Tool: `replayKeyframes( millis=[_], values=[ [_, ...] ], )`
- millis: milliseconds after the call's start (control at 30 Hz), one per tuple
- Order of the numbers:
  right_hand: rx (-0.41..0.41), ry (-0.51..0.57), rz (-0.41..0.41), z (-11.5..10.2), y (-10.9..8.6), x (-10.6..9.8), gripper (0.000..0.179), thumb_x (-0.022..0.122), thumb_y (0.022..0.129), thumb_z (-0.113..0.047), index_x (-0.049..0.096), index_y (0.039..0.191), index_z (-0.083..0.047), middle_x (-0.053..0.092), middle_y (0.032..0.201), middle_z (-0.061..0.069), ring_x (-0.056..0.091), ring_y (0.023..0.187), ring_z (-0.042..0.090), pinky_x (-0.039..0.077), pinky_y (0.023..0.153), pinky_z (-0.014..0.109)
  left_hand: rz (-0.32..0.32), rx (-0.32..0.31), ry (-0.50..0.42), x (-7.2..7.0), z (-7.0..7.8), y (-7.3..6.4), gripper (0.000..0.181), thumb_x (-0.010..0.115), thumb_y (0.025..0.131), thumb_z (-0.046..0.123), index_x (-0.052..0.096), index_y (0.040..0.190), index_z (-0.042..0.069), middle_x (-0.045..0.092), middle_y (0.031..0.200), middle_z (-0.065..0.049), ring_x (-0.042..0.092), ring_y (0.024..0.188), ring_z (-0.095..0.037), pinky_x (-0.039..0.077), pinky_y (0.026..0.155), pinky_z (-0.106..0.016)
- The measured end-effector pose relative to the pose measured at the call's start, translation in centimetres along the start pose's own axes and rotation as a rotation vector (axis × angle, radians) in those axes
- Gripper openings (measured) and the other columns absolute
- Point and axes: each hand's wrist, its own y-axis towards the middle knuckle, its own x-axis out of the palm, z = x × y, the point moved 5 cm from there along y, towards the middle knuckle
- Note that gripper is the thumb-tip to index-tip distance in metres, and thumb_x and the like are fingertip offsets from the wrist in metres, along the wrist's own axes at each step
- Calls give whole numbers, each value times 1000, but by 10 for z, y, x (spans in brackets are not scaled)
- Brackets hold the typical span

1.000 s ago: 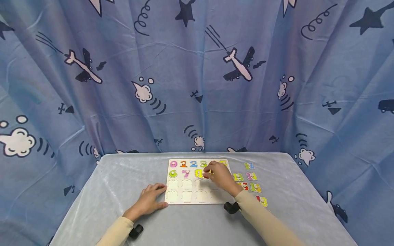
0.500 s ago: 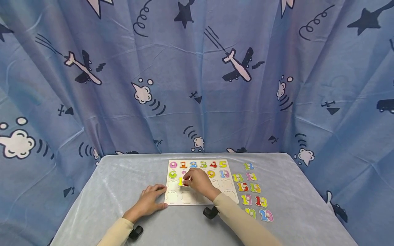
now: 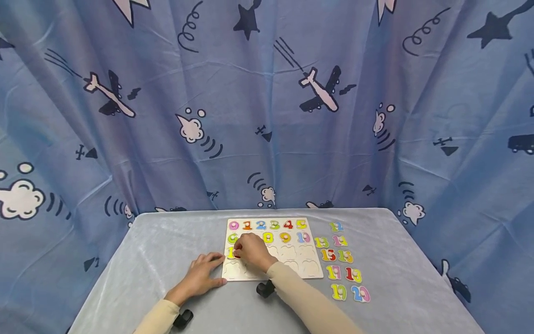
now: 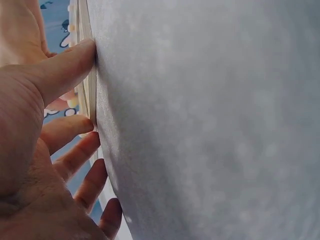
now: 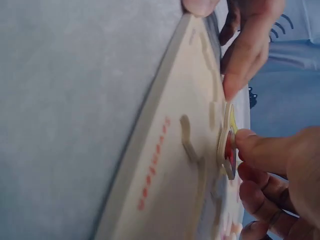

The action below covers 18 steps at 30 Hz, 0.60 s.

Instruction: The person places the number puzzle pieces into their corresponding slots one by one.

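My right hand (image 3: 253, 250) pinches a yellow-and-red wooden number piece (image 3: 230, 253) by its knob, over the left end of the third row of a pale number puzzle board (image 3: 314, 277). The right wrist view shows that piece (image 5: 229, 150) from the side, slightly tilted, close over the board's surface. Most of its face is hidden by my fingers in the head view. My left hand (image 3: 201, 273) touches the board's left edge with spread fingers and thumb. Coloured number pieces, such as a red 4 (image 3: 288, 224) and a yellow 8 (image 3: 268, 237), fill the two upper rows.
Right of the board lie several loose number pieces in two columns, among them a 12 (image 3: 336, 226), a 15 (image 3: 328, 254) and a 20 (image 3: 360, 293). The grey cloth-covered table (image 3: 167, 246) ends at a patterned blue curtain (image 3: 233, 153).
My right hand has carried the yellow-and-red number piece leftward and nearer across the board, from the second row to the third row's left end. My left hand stays at the edge.
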Motion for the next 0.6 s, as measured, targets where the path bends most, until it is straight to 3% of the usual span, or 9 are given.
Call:
replayKeyframes(
  millis=[267, 600],
  values=[
    [-2, -22, 7, -1, 6, 5, 4, 79, 81, -20, 78, 82, -16, 68, 76, -9, 58, 70, 4, 47, 68, 24, 44, 38, 5, -2, 2, -1, 66, 79, 79, 37, 60, 134, 5, 57, 133, -5, 49, 111, -24, 36, 91, -44],
    [-19, -58, -30, -5, 5, 8, 3, 77, 83, -20, 78, 86, -18, 66, 75, -9, 56, 69, 3, 45, 64, 22, 3, 7, -14, -1, 0, -3, 68, 80, 79, 37, 58, 136, 5, 56, 135, -5, 48, 112, -23, 35, 91, -45]
  ],
)
